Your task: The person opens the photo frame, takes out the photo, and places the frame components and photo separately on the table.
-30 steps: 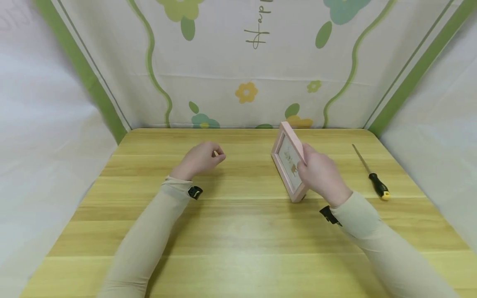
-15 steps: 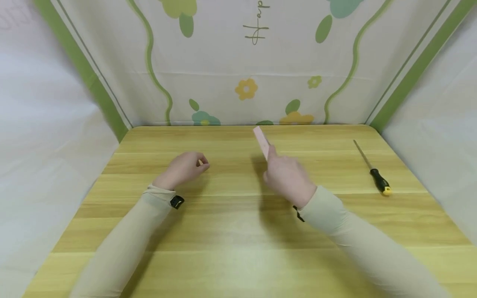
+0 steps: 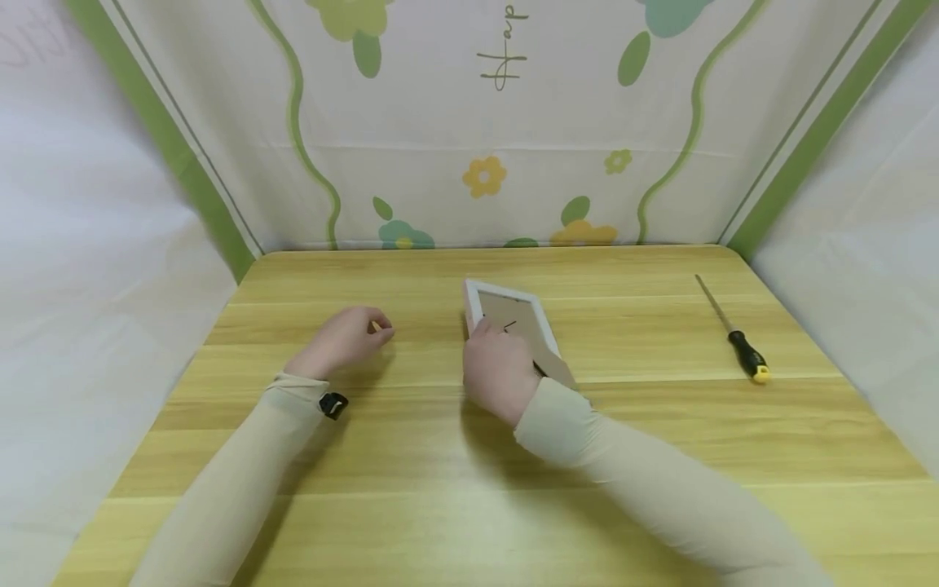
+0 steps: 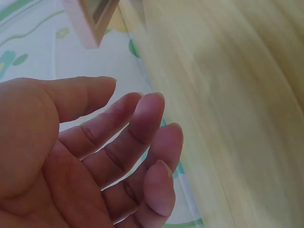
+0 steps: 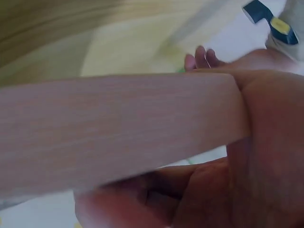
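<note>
In the head view the right hand (image 3: 500, 371) grips a pink picture frame (image 3: 548, 324) by its near left side. The frame's brown backing with small dark fasteners faces up, and the whole frame is tilted. The right wrist view shows the pink edge (image 5: 118, 133) lying against the palm, with fingers below it. To the left, the left hand (image 3: 341, 341) hovers over the table and holds nothing; its fingers (image 4: 147, 118) are loosely curled in the left wrist view. A corner of the frame (image 4: 90, 23) shows above that hand.
A screwdriver (image 3: 747, 357) with a black and yellow handle lies on the right of the wooden table (image 3: 411, 456), its shaft pointing to the back. White cloth (image 3: 411, 106) with flowers and green borders hangs behind the table and at both sides.
The right hand has moved left with the picture frame and turned it, so its back now shows instead of the picture. The left hand has drawn back a little to the left.
</note>
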### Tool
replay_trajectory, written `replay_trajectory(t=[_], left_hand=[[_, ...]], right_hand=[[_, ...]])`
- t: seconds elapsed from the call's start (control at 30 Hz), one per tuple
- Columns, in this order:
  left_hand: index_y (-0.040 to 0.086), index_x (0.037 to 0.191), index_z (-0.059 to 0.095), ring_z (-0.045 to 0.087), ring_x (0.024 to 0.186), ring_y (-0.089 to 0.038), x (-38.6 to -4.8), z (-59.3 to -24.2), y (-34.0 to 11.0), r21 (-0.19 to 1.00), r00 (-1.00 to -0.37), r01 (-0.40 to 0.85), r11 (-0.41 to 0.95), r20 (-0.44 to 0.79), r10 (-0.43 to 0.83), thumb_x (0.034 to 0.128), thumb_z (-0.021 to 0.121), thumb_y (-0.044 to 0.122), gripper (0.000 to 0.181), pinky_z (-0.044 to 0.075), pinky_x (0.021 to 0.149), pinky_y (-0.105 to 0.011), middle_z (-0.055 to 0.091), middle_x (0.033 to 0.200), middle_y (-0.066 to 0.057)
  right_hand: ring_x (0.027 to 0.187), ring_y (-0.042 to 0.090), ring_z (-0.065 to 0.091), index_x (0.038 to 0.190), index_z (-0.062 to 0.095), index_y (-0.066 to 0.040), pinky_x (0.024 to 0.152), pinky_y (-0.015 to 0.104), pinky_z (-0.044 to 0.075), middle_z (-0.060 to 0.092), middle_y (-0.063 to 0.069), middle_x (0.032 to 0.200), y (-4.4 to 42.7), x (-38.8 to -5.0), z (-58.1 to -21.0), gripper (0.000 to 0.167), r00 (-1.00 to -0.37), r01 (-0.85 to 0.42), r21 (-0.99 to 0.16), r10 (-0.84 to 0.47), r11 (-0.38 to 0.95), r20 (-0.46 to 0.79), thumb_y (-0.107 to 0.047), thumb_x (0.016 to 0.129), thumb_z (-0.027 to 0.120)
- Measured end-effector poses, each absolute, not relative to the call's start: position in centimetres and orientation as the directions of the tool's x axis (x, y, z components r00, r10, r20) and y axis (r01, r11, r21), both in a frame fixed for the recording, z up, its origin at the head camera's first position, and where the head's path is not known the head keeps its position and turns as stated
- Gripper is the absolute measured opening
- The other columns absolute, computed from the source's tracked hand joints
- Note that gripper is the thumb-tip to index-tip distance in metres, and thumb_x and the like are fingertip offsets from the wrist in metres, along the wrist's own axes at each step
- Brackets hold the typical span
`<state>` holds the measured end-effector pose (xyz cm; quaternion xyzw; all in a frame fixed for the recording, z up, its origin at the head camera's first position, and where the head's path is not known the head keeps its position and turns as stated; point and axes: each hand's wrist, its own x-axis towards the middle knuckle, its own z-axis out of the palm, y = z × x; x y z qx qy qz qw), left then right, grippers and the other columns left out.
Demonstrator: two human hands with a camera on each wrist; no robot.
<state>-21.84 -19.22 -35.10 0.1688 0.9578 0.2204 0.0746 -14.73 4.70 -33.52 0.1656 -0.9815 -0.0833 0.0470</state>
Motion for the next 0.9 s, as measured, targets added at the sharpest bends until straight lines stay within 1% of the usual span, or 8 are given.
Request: replay_trajectory(t=[0.03,0.17,0.23,0.3,0.33,0.4,0.5,0.9], left_hand=[[0.005,0.111,0.072,0.062,0.089,-0.023,-21.8,-35.1,-19.4,0.447,-0.932,0.289,0.847,-0.071,0.355,0.1003,0.059,0.024,0.025,0.050,0.076,-0.041,0.070,0.102,-0.009],[0.005,0.112,0.071,0.062,0.087,-0.023,-21.8,-35.2,-19.8,0.444,-0.934,0.277,0.852,-0.084,0.348,0.1008,0.058,0.025,0.027,0.050,0.075,-0.040,0.070,0.102,-0.010],[0.005,0.112,0.071,0.062,0.086,-0.023,-21.9,-35.3,-19.9,0.442,-0.934,0.273,0.855,-0.089,0.345,0.1009,0.058,0.026,0.027,0.050,0.074,-0.040,0.069,0.102,-0.010],[0.005,0.112,0.071,0.062,0.086,-0.023,-21.9,-35.3,-19.8,0.439,-0.935,0.272,0.856,-0.089,0.343,0.1008,0.058,0.026,0.027,0.050,0.074,-0.040,0.070,0.101,-0.009],[0.005,0.112,0.071,0.063,0.086,-0.023,-21.9,-35.3,-19.8,0.439,-0.934,0.276,0.855,-0.088,0.347,0.1009,0.058,0.026,0.028,0.051,0.074,-0.040,0.070,0.101,-0.010],[0.005,0.111,0.072,0.063,0.086,-0.022,-21.9,-35.3,-19.7,0.438,-0.935,0.277,0.855,-0.083,0.345,0.1005,0.058,0.026,0.027,0.051,0.075,-0.040,0.070,0.100,-0.009],[0.005,0.111,0.072,0.062,0.086,-0.022,-21.9,-35.2,-19.5,0.447,-0.934,0.279,0.850,-0.080,0.348,0.1004,0.058,0.025,0.026,0.050,0.076,-0.041,0.070,0.100,-0.008],[0.007,0.113,0.071,0.062,0.083,-0.019,-22.7,-35.1,-18.4,0.443,-0.925,0.288,0.849,-0.102,0.367,0.1010,0.058,0.028,0.027,0.050,0.074,-0.038,0.070,0.097,-0.005]], right_hand=[[0.054,0.015,0.055,0.103,0.065,0.010,0.042,0.031,0.049,0.059,0.010,0.079,4.3,-14.8,-33.8,0.035,-0.938,-0.322,0.210,-0.341,0.923,0.064,-0.022,0.093,0.059],[0.047,0.010,0.048,0.107,0.074,0.002,0.040,0.026,0.046,0.069,0.014,0.108,3.2,-15.0,-34.9,0.034,-0.927,-0.343,0.332,-0.374,0.879,0.033,-0.025,0.096,0.057],[0.042,0.006,0.038,0.124,0.068,0.002,0.038,0.022,0.039,0.072,0.007,0.100,2.6,-15.1,-35.5,0.040,-0.931,-0.344,0.354,-0.365,0.870,-0.006,-0.025,0.098,0.054],[0.039,0.006,0.028,0.138,0.054,0.004,0.036,0.020,0.031,0.069,-0.001,0.078,2.0,-15.4,-36.1,0.049,-0.936,-0.340,0.364,-0.351,0.867,-0.037,-0.024,0.099,0.050],[0.037,0.005,0.024,0.144,0.046,0.005,0.036,0.020,0.027,0.064,-0.005,0.065,1.8,-15.5,-36.3,0.054,-0.939,-0.335,0.364,-0.339,0.869,-0.054,-0.024,0.099,0.049],[0.037,0.005,0.020,0.150,0.033,0.007,0.037,0.021,0.022,0.043,-0.011,0.046,1.3,-15.8,-36.7,0.061,-0.945,-0.323,0.368,-0.315,0.872,-0.083,-0.025,0.100,0.046],[0.036,0.006,0.020,0.151,0.034,0.004,0.037,0.021,0.022,0.032,-0.008,0.042,0.8,-16.3,-37.1,0.061,-0.948,-0.318,0.392,-0.299,0.863,-0.110,-0.028,0.101,0.045],[0.038,0.007,0.022,0.153,0.029,0.003,0.037,0.022,0.022,0.035,-0.007,0.045,0.4,-17.4,-37.2,0.061,-0.953,-0.303,0.444,-0.256,0.843,-0.164,-0.027,0.102,0.044]])
